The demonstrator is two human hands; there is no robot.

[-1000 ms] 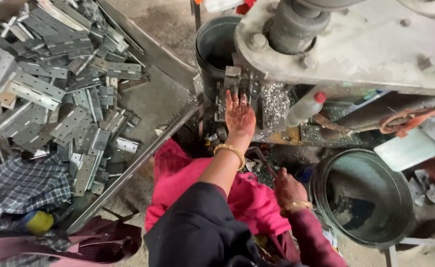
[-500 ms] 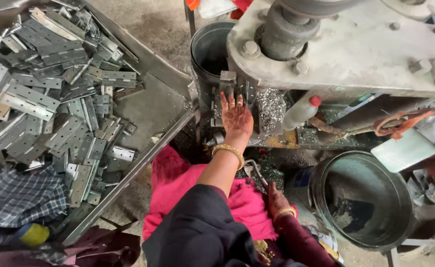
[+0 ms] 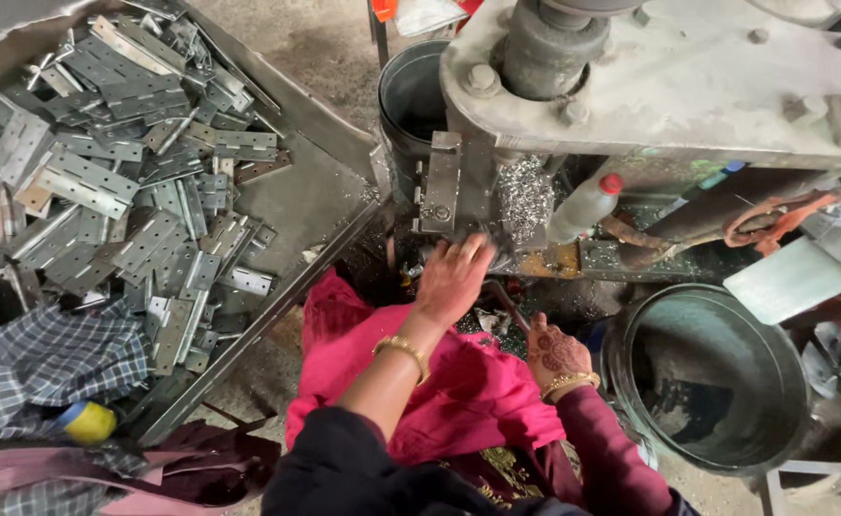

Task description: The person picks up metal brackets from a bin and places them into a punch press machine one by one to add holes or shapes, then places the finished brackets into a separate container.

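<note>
The left hand [image 3: 454, 277] has drawn back a little from the press block [image 3: 441, 182] at the middle of the frame; half a second ago its flat palm lay up against the block, now it is blurred just below it, fingers loosely spread, and I cannot tell if they hold anything. The right hand [image 3: 554, 352], lower right of centre, rests loosely curled, seemingly empty, beside the round bin [image 3: 783, 382]. The hinge plates [image 3: 124, 182] stay heaped in the tray [image 3: 315, 191] at upper left.

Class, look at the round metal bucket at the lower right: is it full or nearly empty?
Nearly empty. The bucket shows bare inner walls down to the bottom, where only a thin dark layer of scraps lies.
</note>
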